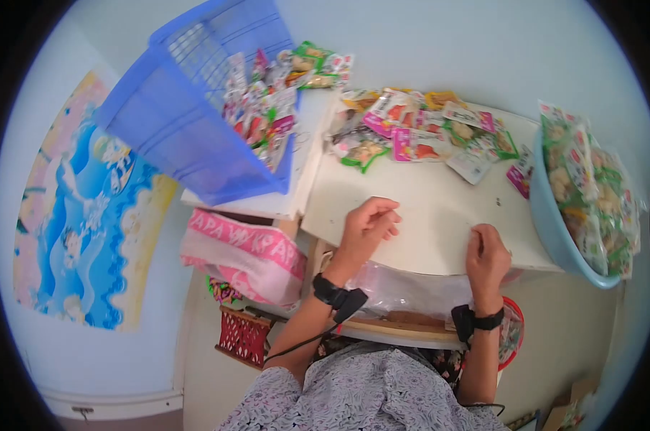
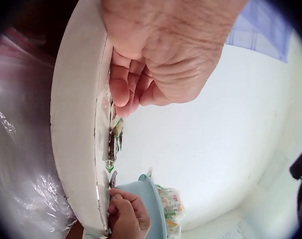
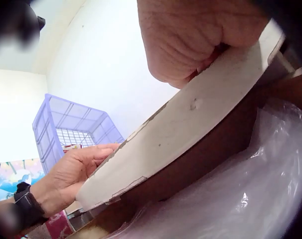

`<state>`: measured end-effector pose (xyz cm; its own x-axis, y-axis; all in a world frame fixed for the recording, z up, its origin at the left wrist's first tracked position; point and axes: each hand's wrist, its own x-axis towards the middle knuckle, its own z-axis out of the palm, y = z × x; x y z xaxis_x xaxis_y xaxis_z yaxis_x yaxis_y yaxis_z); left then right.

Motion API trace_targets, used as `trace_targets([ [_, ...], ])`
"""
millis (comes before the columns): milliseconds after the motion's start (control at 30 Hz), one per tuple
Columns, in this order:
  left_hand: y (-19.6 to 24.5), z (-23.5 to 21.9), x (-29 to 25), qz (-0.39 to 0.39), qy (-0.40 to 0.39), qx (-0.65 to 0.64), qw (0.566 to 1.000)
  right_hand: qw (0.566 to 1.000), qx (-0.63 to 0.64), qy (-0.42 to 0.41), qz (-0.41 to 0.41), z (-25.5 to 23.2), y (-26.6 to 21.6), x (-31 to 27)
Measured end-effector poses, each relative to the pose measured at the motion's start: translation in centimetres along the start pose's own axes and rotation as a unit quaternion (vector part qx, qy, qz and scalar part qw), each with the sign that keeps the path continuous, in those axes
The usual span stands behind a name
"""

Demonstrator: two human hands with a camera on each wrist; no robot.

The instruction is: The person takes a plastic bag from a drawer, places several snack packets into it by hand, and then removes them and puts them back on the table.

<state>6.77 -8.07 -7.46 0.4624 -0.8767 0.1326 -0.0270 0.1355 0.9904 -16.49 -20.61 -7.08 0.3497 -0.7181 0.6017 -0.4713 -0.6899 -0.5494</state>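
Observation:
My left hand is at the front left of the white tabletop, fingers loosely bent, nothing visible in them. In the left wrist view the same hand hangs over the table's front edge, fingertips close to the surface. My right hand rests at the front right of the table with its fingers bent inward; no object shows in it. Its fingertips are mostly hidden behind the knuckles in the right wrist view. Several snack packets lie along the back of the table, beyond both hands.
A blue plastic basket lies tipped at the left, packets spilling from its mouth. At the right stands a light-blue basin filled with packets. Clear plastic bags sit in an opening below the front edge. A pink-and-white towel hangs at left.

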Motion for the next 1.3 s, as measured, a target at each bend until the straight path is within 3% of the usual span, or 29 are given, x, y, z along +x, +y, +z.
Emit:
trace_targets([
  [267,1.7,-0.7,1.0,-0.057,0.008,0.0,0.998,1.0,0.015,0.009,0.016,-0.1,-0.1,0.0],
  [433,3.5,-0.8,0.8,-0.021,0.024,0.013,0.999,1.0,-0.003,0.022,-0.004,0.5,0.8,-0.4],
  [600,5.6,-0.1,-3.2,0.021,0.079,0.077,0.994,1.0,0.015,0.022,0.011,0.1,0.9,-0.8],
  [733,4.5,-0.4,-7.5,-0.037,0.052,0.131,0.989,0.999,0.023,0.041,-0.013,0.7,1.5,-0.6],
  [867,1.4,-2.2,-10.6,-0.061,0.02,0.301,0.951,0.999,0.024,0.019,0.013,0.4,1.0,-0.6],
  [1000,0.6,-0.3,-11.7,-0.041,-0.026,0.354,0.934,1.0,0.016,0.008,0.023,0.3,0.9,-0.6],
  [1067,0.5,0.8,-10.9,0.047,-0.062,0.478,0.875,1.0,0.011,0.004,0.026,0.2,0.9,-0.7],
  [1133,-0.4,0.6,-10.5,0.075,-0.1,0.525,0.842,0.999,0.004,-0.004,0.036,0.1,0.7,-0.7],
  [1200,-2.1,-0.7,-10.0,0.045,-0.148,0.5,0.852,0.999,0.019,0.017,0.02,0.5,1.0,-0.8],
  [1300,-2.1,-1.3,-10.1,-0.006,-0.151,0.516,0.843,0.999,0.018,0.025,0.014,0.4,1.1,-0.8],
])
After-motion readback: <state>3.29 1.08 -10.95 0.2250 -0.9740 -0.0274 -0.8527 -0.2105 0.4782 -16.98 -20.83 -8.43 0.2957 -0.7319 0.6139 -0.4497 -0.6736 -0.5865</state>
